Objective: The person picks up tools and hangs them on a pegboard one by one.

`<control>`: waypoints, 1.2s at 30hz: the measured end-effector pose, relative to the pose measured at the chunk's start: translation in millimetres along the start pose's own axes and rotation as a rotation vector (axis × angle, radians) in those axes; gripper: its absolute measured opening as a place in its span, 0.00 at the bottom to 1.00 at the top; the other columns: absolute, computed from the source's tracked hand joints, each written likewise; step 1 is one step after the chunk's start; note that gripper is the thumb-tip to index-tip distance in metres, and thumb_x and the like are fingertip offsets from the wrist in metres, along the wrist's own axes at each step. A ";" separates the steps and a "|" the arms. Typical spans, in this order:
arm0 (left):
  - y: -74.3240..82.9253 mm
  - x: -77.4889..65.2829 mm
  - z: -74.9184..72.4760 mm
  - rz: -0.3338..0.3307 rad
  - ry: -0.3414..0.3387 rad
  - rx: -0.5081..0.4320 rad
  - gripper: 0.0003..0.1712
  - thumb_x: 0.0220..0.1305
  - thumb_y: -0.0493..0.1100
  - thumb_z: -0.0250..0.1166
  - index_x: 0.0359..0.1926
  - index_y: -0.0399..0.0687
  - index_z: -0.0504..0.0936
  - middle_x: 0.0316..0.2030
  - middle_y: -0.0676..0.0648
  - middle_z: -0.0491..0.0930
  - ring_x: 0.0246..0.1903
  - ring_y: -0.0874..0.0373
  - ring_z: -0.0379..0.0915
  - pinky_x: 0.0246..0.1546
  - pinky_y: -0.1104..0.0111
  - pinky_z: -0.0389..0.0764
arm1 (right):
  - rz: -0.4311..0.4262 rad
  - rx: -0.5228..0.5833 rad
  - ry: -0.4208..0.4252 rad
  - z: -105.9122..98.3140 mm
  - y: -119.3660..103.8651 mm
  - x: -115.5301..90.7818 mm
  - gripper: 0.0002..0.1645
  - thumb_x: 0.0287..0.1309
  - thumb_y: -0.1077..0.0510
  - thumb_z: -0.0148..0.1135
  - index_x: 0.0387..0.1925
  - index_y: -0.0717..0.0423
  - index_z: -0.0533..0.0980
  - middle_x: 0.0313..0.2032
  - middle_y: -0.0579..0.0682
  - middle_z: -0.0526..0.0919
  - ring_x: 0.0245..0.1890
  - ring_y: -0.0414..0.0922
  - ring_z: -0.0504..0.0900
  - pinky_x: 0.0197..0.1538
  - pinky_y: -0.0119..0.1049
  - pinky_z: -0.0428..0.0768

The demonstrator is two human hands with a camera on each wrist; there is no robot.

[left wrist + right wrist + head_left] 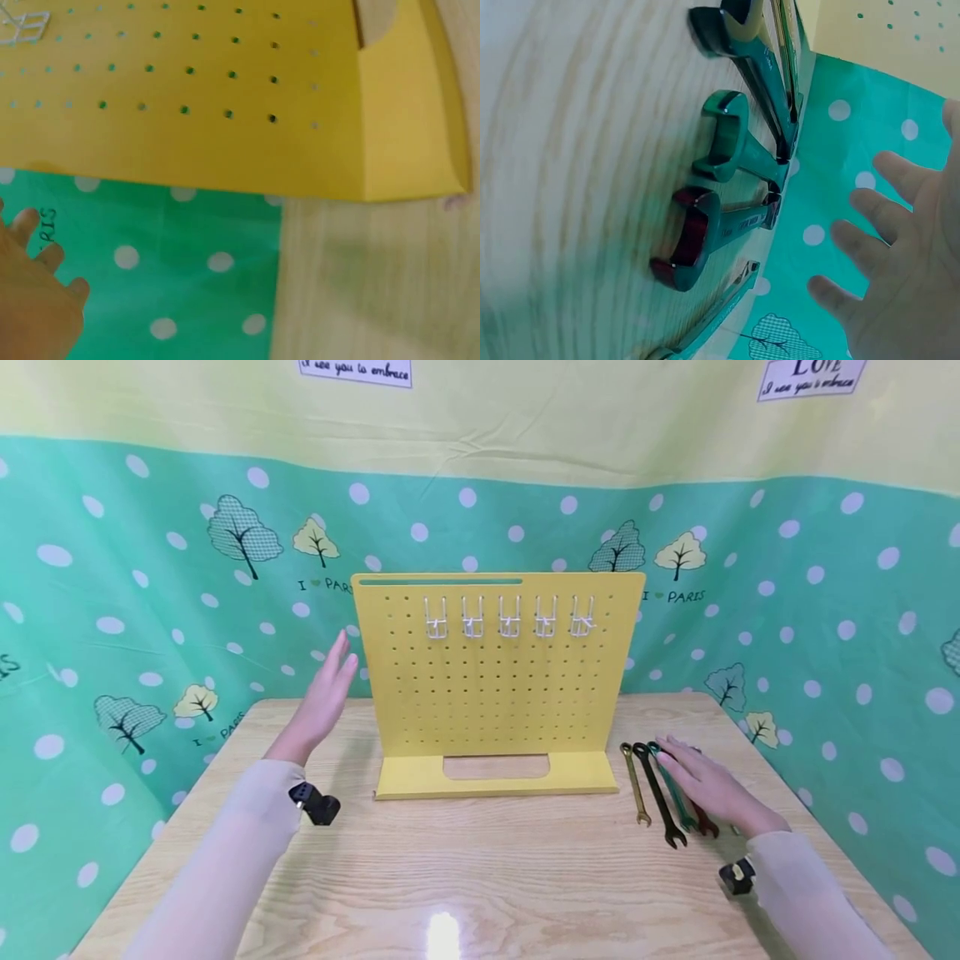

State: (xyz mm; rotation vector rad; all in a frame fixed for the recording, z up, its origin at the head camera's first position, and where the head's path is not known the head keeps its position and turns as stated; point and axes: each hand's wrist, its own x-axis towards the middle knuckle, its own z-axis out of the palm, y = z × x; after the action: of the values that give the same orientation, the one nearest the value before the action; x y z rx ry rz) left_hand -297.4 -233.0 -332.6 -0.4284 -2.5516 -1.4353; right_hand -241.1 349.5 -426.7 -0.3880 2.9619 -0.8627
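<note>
My left hand is raised to the left of the yellow pegboard, fingers straight and holding nothing. On the right, my right hand hovers over a row of combination wrenches, its fingers extended and apart from them in the right wrist view. From left to right lie a gold wrench, a black wrench, a green wrench and a red wrench. One more wrench lies beyond the red one; the hand mostly hides it in the head view.
Several white wire hooks hang in a row along the pegboard's upper part. The board stands upright on its base at the back of the wooden table. Behind and beside the table hangs a green polka-dot curtain.
</note>
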 end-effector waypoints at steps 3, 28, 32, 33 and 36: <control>8.8 7.2 -0.5 0.000 0.015 -0.005 0.41 0.76 0.68 0.35 0.79 0.66 0.28 0.79 0.49 0.35 0.77 0.48 0.30 0.73 0.41 0.37 | 0.000 0.011 -0.002 -0.6 0.0 0.0 0.39 0.79 0.39 0.37 0.78 0.58 0.52 0.76 0.68 0.47 0.72 0.72 0.46 0.65 0.76 0.48; 60.6 54.1 -11.2 0.030 0.283 -0.091 0.38 0.74 0.63 0.50 0.79 0.68 0.50 0.72 0.43 0.62 0.68 0.46 0.63 0.67 0.53 0.69 | 0.018 0.083 0.027 -0.2 0.4 -5.2 0.41 0.73 0.41 0.56 0.73 0.65 0.60 0.66 0.66 0.69 0.60 0.64 0.72 0.55 0.62 0.77; 62.0 58.8 -10.5 0.050 0.368 -0.130 0.32 0.74 0.61 0.54 0.75 0.66 0.63 0.64 0.44 0.72 0.59 0.49 0.73 0.58 0.57 0.77 | 0.033 0.077 0.040 -0.7 0.3 -2.3 0.40 0.72 0.42 0.58 0.71 0.66 0.62 0.59 0.64 0.75 0.54 0.60 0.76 0.48 0.54 0.82; 62.0 59.9 -10.4 0.052 0.387 -0.141 0.31 0.73 0.61 0.55 0.73 0.65 0.66 0.62 0.44 0.74 0.57 0.50 0.74 0.56 0.58 0.79 | 0.035 0.075 0.042 -0.6 0.4 -1.4 0.39 0.71 0.43 0.59 0.71 0.66 0.63 0.57 0.63 0.76 0.53 0.58 0.77 0.46 0.52 0.82; 62.5 62.5 -10.4 0.047 0.423 -0.169 0.27 0.73 0.59 0.57 0.70 0.64 0.72 0.59 0.45 0.76 0.53 0.52 0.77 0.52 0.61 0.81 | 0.049 0.075 0.043 0.4 1.0 0.9 0.36 0.71 0.46 0.61 0.68 0.66 0.66 0.51 0.58 0.81 0.47 0.53 0.79 0.42 0.44 0.82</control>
State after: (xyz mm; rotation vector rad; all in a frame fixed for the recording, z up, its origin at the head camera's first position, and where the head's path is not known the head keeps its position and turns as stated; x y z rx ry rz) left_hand -335.1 -201.2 -258.5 -0.1811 -2.0861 -1.5394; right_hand -242.1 349.9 -427.5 -0.2967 2.9527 -0.9856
